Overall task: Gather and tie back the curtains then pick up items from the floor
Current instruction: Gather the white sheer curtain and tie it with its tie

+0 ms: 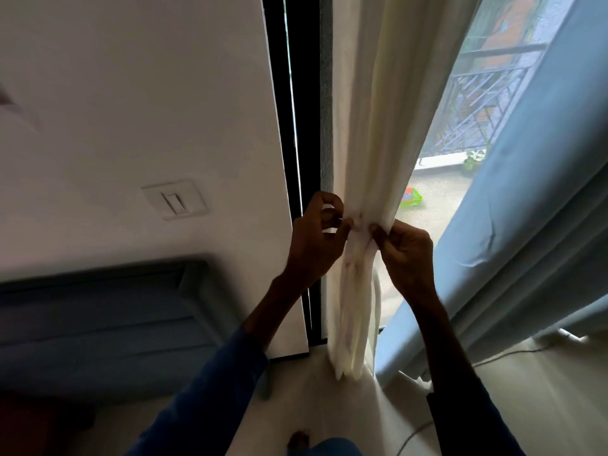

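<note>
A cream curtain hangs gathered into a narrow bundle beside the dark door frame. A white tie band crosses the bundle at hand height. My left hand pinches the band's left end with curled fingers. On the other side, my right hand pinches the band and the bundle's right edge. Below the hands the cream folds fall to the floor. To the right a blue curtain hangs loose.
A white wall with a light switch stands left of the door frame. A blue headboard fills the lower left. A thin cable lies on the pale floor. Outside the glass are a balcony railing and a green toy.
</note>
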The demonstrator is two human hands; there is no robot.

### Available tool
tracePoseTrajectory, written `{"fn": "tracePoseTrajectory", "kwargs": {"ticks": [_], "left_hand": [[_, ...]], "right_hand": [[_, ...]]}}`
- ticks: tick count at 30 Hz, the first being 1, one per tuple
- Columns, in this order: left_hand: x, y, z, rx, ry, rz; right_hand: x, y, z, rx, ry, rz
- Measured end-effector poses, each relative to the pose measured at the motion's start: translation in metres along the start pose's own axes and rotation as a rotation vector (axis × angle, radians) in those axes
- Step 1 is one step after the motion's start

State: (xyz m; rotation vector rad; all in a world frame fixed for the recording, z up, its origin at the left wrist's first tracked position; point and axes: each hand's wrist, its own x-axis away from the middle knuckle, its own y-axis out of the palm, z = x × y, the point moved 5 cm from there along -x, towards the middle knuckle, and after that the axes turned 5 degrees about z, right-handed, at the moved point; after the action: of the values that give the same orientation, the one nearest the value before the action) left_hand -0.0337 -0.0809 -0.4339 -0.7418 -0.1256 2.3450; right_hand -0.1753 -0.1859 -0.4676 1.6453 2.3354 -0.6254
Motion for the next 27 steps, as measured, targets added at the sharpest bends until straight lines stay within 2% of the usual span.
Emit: {"fn": "tracePoseTrajectory", "kwargs": {"ticks": [6,8,12,16,20,25,27], "left_hand": [[0.037,0.000,0.005,-0.268,0.342,0.163],[0.043,0.004,0.001,-0.253,0.327,0.177],[0.039,0.013,0.007,-0.121,0.137,0.138],[0.029,0.014,0.011,-0.191,0.125,0.122],[0.024,0.017,0.011,-0.253,0.155,0.119],[0.038,0.012,0.007,-0.301,0.226,0.115],[0.048,0.012,0.007,-0.293,0.241,0.103]], "right_hand": [[0.019,0.004,-0.010,0.015,-0.037,0.032],[0.023,0.003,-0.011,0.025,-0.036,0.038],[0.031,0.001,-0.018,0.027,-0.062,-0.010],[0.032,-0.003,-0.023,-0.003,-0.069,-0.035],[0.030,-0.008,-0.021,0.076,-0.054,0.053],[0.035,-0.024,-0.011,0.307,-0.089,0.329],[0.042,-0.015,-0.014,0.328,-0.136,0.319]]}}
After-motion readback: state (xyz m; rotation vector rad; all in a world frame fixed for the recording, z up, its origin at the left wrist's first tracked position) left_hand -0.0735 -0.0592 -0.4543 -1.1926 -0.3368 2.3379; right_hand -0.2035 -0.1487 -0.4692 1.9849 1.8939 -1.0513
